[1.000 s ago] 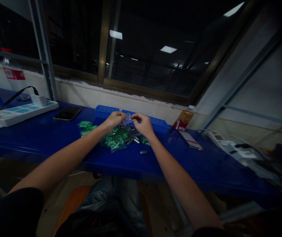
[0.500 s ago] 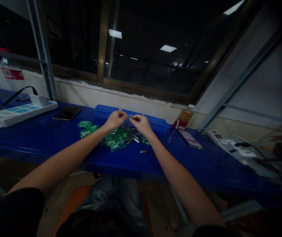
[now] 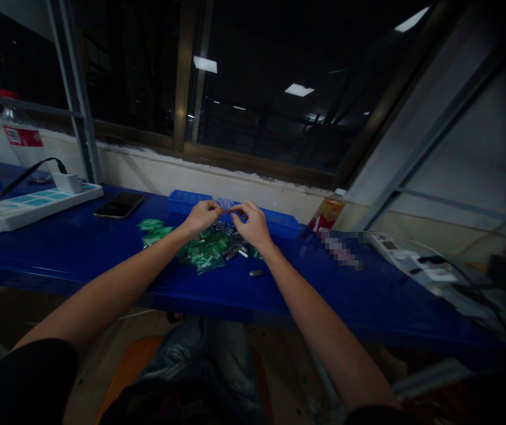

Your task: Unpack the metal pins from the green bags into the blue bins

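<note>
1. One clear plastic bag (image 3: 225, 203), long axis unclear, sits between the left hand (image 3: 203, 216), which pinches it, and the right hand (image 3: 252, 226); whether that grips too, I cannot tell.
2. Metal pieces (image 3: 232, 253) lie nearer the wearer, beside green packets (image 3: 203, 252) to their left.

A long blue table (image 3: 98, 248) stands along a pale wall (image 3: 158, 174) beneath a dark, brown-framed window (image 3: 257, 133), with bright rectangular lights (image 3: 299, 90) showing in its glass. Grey metal posts (image 3: 89, 147) rise at left; below, an orange seat (image 3: 127, 366) and dim floor (image 3: 149, 326).
</note>
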Demonstrator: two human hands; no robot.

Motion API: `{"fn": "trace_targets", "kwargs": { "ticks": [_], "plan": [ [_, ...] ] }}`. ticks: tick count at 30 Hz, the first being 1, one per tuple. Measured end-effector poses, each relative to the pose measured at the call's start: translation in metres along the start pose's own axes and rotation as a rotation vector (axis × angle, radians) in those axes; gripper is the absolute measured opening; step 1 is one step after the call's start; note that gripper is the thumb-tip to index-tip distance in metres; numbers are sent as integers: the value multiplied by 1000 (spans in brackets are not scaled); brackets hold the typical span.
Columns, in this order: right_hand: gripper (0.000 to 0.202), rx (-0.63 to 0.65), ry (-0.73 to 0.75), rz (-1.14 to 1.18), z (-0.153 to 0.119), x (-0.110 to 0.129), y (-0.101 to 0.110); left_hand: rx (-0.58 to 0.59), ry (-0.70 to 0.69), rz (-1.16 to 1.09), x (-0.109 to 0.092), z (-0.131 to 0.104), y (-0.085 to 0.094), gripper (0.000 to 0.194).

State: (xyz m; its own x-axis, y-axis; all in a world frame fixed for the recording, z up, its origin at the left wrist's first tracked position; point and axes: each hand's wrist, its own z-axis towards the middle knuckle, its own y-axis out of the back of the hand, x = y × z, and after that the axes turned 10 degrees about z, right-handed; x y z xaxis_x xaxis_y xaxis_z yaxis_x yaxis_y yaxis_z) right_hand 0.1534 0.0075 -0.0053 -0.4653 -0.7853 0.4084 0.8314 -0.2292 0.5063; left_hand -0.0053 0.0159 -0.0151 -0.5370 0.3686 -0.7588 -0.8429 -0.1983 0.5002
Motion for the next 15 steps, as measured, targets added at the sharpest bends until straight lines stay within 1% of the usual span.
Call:
{"fn": "trace_targets", "kwargs": {
  "ticks": [3,7,9,13,15],
  "plan": [
    [17,-20,-156,113,2,-3,0,-76,-73,22,1,1,2,20],
    [43,-20,-499,429,4,-7,-5,-112,-171,44,-6,-4,3,20],
    [52,-55,-626,586,5,-7,-6,-108,-232,88,-10,-7,3,19],
    [57,-107,-725,758,8,-2,-2,-65,-383,180,-15,-11,3,19],
    [54,-108,-750,803,8,0,0,-58,-414,222,-15,-11,4,20]
  ]
}}
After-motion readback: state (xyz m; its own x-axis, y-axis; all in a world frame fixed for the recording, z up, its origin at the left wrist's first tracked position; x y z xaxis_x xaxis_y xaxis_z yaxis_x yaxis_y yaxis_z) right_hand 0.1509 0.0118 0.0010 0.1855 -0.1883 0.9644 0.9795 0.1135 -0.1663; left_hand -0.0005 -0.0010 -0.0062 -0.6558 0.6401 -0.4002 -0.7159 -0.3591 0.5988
